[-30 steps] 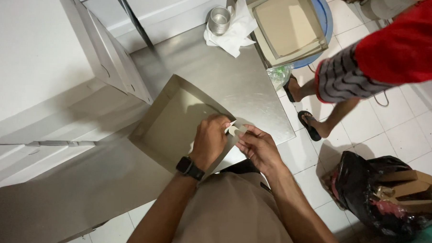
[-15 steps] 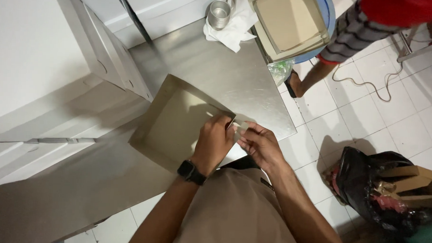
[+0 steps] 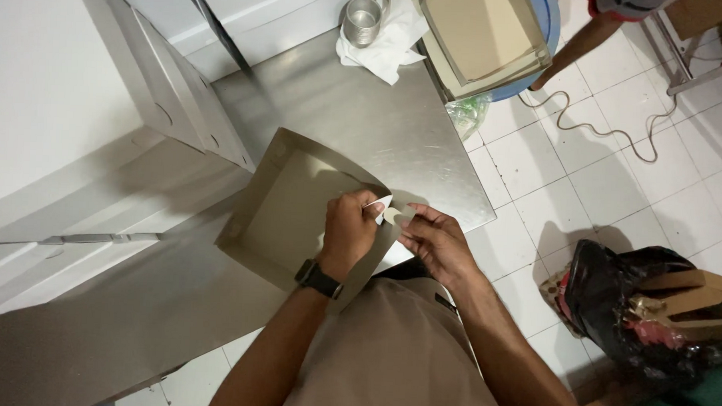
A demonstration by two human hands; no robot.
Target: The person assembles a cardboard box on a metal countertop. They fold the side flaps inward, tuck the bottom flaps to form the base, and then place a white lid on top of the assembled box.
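Here I see a half-folded cardboard box (image 3: 285, 212) at the steel tabletop's (image 3: 364, 123) near edge, by its right corner. My left hand (image 3: 349, 231) pinches its rounded flap (image 3: 386, 212); my right hand (image 3: 437, 242), fingers curled, touches the same flap. Behind, finished boxes (image 3: 483, 35) sit stacked at the far right corner, above white floor tiles (image 3: 611, 156).
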